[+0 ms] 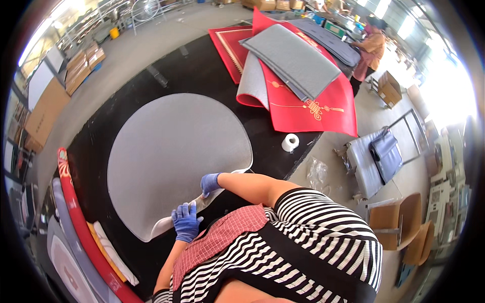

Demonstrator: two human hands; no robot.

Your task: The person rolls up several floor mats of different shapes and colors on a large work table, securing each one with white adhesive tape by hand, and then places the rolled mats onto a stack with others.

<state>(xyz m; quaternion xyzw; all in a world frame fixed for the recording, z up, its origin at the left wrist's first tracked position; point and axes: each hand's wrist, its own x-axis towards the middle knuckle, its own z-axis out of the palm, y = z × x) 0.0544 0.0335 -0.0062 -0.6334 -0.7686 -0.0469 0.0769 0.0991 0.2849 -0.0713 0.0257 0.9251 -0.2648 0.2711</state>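
A large grey mat (174, 156), rounded with one cut-off near side, lies on the black table in front of me. Its near edge is turned up and shows a pale underside. My left hand (186, 222), in a blue glove, lies against this raised edge with its fingers stretched out and thumb apart. Just right of it and farther off, my right hand (209, 185), also gloved in blue, is closed on the same edge. The right fingertips are partly hidden.
Red patterned mats (313, 113) and folded grey mats (293, 58) are piled at the table's far right, near a white tape roll (290, 142). Rolled mats (83, 217) line the left edge. A co-worker (371, 48) stands beyond; a trolley (374, 156) and chair (396, 222) stand right.
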